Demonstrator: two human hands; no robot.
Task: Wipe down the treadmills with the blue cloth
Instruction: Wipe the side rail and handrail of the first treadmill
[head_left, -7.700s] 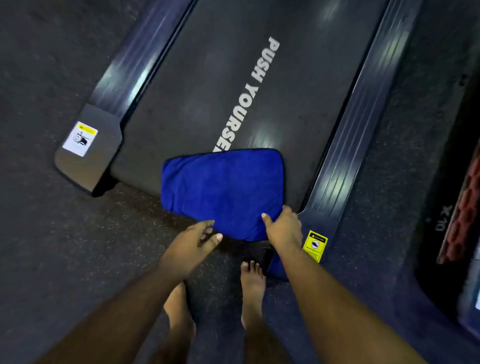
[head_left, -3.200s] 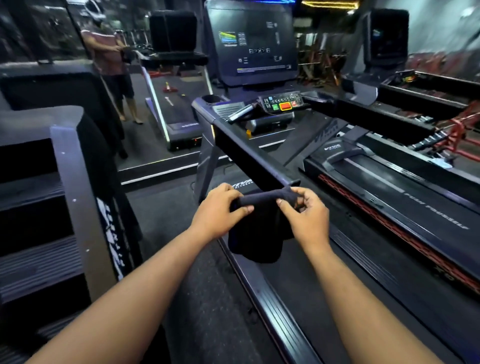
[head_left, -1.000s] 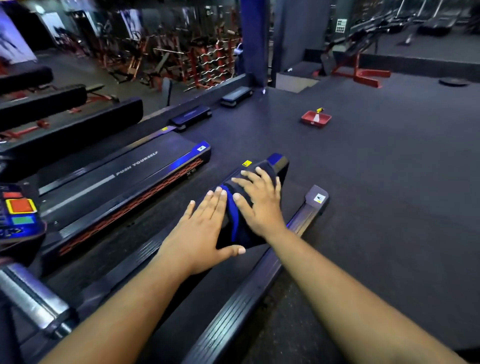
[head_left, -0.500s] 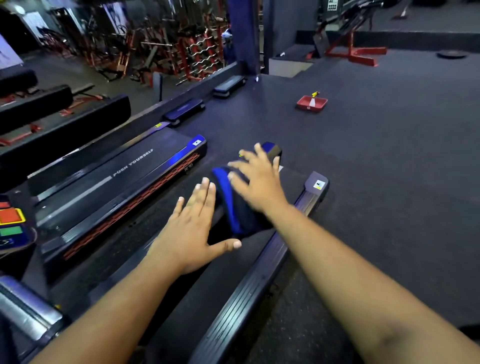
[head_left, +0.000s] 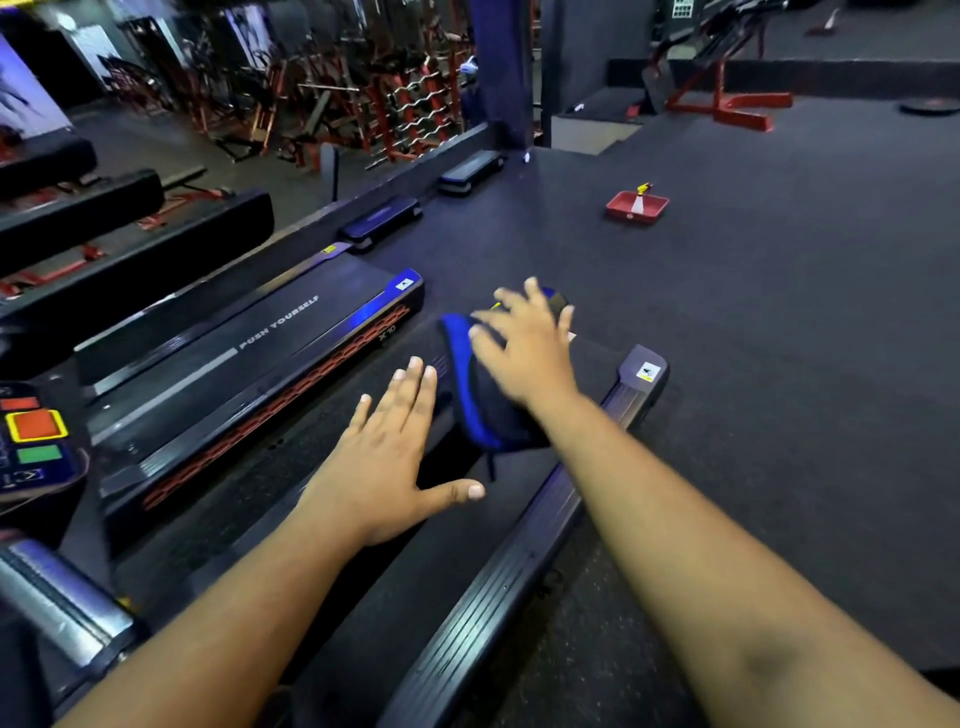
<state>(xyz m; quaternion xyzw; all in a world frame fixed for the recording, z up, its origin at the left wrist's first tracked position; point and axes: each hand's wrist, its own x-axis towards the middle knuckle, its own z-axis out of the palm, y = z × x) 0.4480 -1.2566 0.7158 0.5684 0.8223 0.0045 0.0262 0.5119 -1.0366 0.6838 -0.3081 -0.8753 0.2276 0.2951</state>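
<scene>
The folded blue cloth (head_left: 478, 410) lies under my right hand (head_left: 524, 353), above the rear part of the treadmill I am on. That hand rests on the cloth with fingers spread and is blurred. What the cloth rests on is hidden. My left hand (head_left: 395, 457) is held flat just left of the cloth, fingers straight and thumb out, holding nothing. Below both hands run the treadmill's dark belt (head_left: 363, 597) and its ribbed right side rail (head_left: 493, 597), ending in a grey cap (head_left: 644, 371).
A second treadmill (head_left: 280, 325) marked PUSH YOURSELF stands to the left. At the left edge sit a console with orange and green buttons (head_left: 36, 431) and a silver handle (head_left: 57, 603). A red tray (head_left: 636, 208) sits on the dark floor. Weight racks fill the back.
My left hand has come off the cloth and now sits just left of it. My right hand stays on the cloth and has slid with it a little farther away.
</scene>
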